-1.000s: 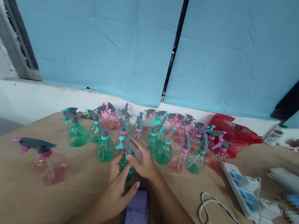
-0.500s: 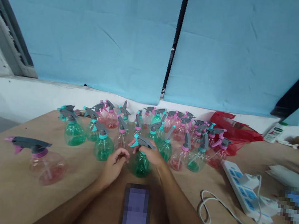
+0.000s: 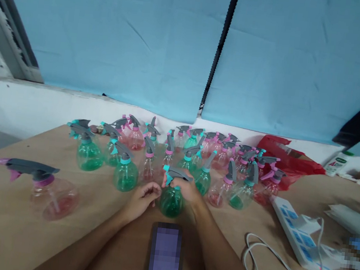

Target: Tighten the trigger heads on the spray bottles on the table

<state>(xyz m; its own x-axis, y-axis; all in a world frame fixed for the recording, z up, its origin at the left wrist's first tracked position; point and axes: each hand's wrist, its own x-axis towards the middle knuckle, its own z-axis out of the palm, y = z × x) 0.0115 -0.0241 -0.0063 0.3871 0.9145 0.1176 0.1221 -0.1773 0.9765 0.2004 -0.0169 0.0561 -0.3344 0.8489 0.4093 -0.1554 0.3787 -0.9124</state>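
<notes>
A green spray bottle [image 3: 170, 202] with a grey and teal trigger head stands upright on the brown table [image 3: 3, 227], just in front of me. My right hand [image 3: 188, 189] is wrapped round its neck, below the trigger head. Beside the bottle on its left, my left hand [image 3: 142, 196] has its fingers curled in loosely and holds nothing that I can see. Behind them stands a crowd of several green and pink spray bottles [image 3: 126, 173].
A pink spray bottle [image 3: 47, 187] stands alone at the left. A phone [image 3: 165, 254] lies at the near edge between my forearms. A white power strip [image 3: 298, 235] with cables lies at the right, a red bag [image 3: 286, 160] behind it, and a white bottle [image 3: 335, 161] by the wall.
A second ago both hands were on the green bottle, which was tilted just above the phone. It now stands upright farther out. My left hand has let go and rests beside it.
</notes>
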